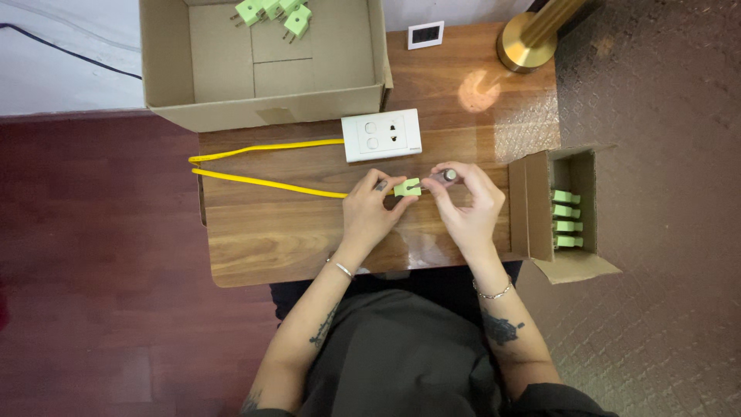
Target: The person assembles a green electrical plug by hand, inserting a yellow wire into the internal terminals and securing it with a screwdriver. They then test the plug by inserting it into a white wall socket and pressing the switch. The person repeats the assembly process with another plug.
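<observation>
My left hand pinches a small light-green plug over the wooden table. My right hand holds a small grey cylindrical tool, its tip against the plug's right side. A yellow cable runs from under my left hand leftward, loops at the table's left edge and comes back to a white wall socket plate lying just behind my hands.
A large open cardboard box at the back holds several green plugs. A smaller open box at the table's right edge holds more green plugs. A brass lamp base and a small white switch plate sit at the back right.
</observation>
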